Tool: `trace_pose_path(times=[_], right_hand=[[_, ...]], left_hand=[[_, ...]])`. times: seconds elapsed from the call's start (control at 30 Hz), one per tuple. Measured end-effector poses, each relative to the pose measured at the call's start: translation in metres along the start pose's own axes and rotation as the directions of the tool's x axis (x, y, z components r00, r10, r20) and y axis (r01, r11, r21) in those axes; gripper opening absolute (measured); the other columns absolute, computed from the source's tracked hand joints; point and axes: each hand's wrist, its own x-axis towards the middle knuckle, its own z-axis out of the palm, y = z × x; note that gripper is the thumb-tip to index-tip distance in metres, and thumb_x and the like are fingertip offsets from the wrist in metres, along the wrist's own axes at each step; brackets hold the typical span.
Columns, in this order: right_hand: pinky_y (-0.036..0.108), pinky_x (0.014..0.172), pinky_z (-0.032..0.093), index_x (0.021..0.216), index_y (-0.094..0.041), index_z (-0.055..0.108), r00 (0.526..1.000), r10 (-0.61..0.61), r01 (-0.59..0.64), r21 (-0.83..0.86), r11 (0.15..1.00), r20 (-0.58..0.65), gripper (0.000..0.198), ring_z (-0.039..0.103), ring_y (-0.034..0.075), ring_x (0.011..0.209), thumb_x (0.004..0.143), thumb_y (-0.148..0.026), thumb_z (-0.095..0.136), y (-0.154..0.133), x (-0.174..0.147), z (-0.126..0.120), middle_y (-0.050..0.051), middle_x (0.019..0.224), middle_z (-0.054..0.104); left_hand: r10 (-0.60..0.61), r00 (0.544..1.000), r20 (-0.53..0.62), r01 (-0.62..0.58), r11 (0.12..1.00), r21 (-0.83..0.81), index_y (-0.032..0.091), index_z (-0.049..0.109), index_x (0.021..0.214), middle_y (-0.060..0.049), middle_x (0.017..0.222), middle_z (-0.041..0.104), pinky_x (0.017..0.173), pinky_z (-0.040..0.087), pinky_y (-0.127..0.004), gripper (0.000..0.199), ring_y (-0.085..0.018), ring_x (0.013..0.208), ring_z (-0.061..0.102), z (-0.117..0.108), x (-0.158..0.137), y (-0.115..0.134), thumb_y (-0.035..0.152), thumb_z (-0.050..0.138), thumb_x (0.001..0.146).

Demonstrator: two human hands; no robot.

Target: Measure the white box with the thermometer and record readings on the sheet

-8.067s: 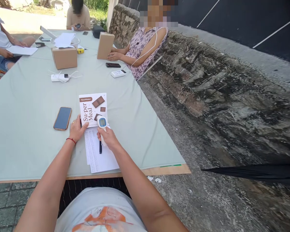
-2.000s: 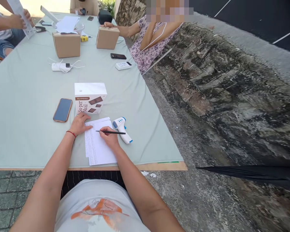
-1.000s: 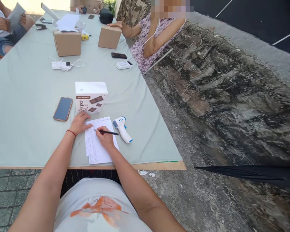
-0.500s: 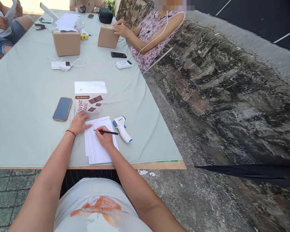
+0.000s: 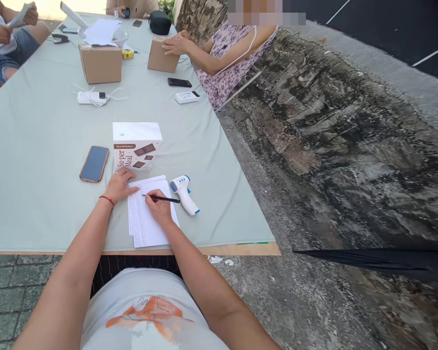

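Observation:
My right hand (image 5: 158,206) grips a black pen (image 5: 166,198), its tip on the sheets of paper (image 5: 151,228) near the table's front edge. Small marks run down the left side of the top sheet. My left hand (image 5: 121,185) lies with fingers spread, the thumb on the paper's upper left edge and the fingertips close to the white and brown Su-per Meal box (image 5: 136,146). Just right of the paper lies a white and blue infrared thermometer (image 5: 185,194). A smartphone (image 5: 94,164) in an orange-brown case lies face up to the left of the box.
Farther up the cloth-covered table (image 5: 44,160) are a white device with cables (image 5: 91,98), a black phone (image 5: 179,82), a white device (image 5: 187,97), a cardboard box (image 5: 100,65) and a yellow tape measure (image 5: 128,53). A person at right touches another carton (image 5: 162,57); others sit beyond.
The pen has shifted very slightly right along the paper. My left hand stays in place. The person at right has moved a hand leftward over the carton.

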Motion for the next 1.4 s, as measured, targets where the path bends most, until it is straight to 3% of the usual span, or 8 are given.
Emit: trace_pose_path(times=[1.4], right_hand=[[0.031,0.063,0.044,0.071,-0.024,0.054,1.000,0.007,-0.008,-0.009,1.000,-0.027,0.016,0.051,0.016,0.062,0.071,-0.040,0.055,-0.0043,-0.0010,0.0000,-0.002,0.065,0.057]], left_hand=[[0.020,1.000,-0.005,-0.020,1.000,0.018,0.018,0.069,0.103,-0.011,0.111,0.063,0.094,0.055,-0.046,0.036,-0.029,0.105,0.063,0.0012,-0.0006,-0.0014,0.031,0.084,0.072]])
